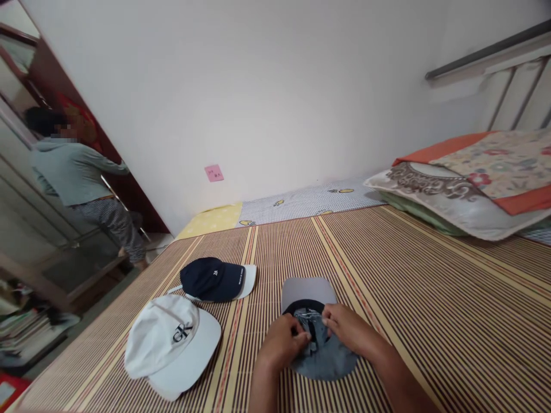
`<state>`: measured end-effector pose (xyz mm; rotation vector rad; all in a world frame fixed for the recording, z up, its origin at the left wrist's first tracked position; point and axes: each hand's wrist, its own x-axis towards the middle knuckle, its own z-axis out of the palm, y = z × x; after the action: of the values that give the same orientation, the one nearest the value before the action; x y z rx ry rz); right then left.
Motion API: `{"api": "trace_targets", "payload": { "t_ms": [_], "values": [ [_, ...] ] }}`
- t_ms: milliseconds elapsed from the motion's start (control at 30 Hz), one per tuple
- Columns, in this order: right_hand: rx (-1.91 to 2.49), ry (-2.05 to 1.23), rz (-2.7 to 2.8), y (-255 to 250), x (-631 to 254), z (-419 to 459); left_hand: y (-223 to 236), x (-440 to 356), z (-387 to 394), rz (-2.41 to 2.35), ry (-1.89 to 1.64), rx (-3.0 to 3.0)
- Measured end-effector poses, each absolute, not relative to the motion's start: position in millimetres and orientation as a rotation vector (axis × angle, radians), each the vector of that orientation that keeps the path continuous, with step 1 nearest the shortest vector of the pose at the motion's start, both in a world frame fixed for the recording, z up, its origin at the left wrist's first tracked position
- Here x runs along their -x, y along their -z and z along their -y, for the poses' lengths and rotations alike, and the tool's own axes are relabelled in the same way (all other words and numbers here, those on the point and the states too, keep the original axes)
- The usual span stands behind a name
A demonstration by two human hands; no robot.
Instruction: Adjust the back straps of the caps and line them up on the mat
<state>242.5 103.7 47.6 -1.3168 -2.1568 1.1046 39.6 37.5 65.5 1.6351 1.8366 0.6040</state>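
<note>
A grey cap (322, 360) with a pale grey brim lies upside down on the striped bamboo mat (430, 298) right in front of me. My left hand (282, 343) pinches the cap's inner band on the left side. My right hand (346, 328) grips the inner lining on the right side. Both hands are closed on the cap and nearly touch each other. To the left lie a white cap (171, 344) with a dark logo and, farther back, a navy cap (215, 279) with a white brim.
Stacked pillows (465, 183) sit at the far right by the headboard. A white wall runs behind the bed, with a pink note (214, 172) stuck on it. A person (81, 178) stands at the far left near a wooden door frame. Books lie on the floor at the left.
</note>
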Motion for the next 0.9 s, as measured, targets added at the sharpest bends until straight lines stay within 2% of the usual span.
{"api": "trace_targets", "payload": {
  "t_ms": [167, 333, 567, 700, 900],
  "values": [
    [1.295, -1.041, 2.167, -45.3, -244.6, -107.0, -54.4, -31.2, -36.8, -1.835, -0.647, -1.610],
    [1.259, -1.022, 2.150, -42.4, -244.2, -108.9, -47.0, -34.4, -48.3, -1.884, -0.842, -1.610],
    [1.190, -1.054, 1.870, -48.2, -270.7, -119.9, -60.0, -35.5, -44.9, -1.745, -1.130, -1.603],
    [1.265, -0.928, 1.757, -40.1, -284.5, -130.4, -61.6, -34.2, -47.0, -1.723, -1.217, -1.605],
    [1.351, -1.009, 1.845, -22.7, -287.8, -131.4, -34.4, -14.9, -63.4, -1.914, -1.348, -1.439]
  ]
}}
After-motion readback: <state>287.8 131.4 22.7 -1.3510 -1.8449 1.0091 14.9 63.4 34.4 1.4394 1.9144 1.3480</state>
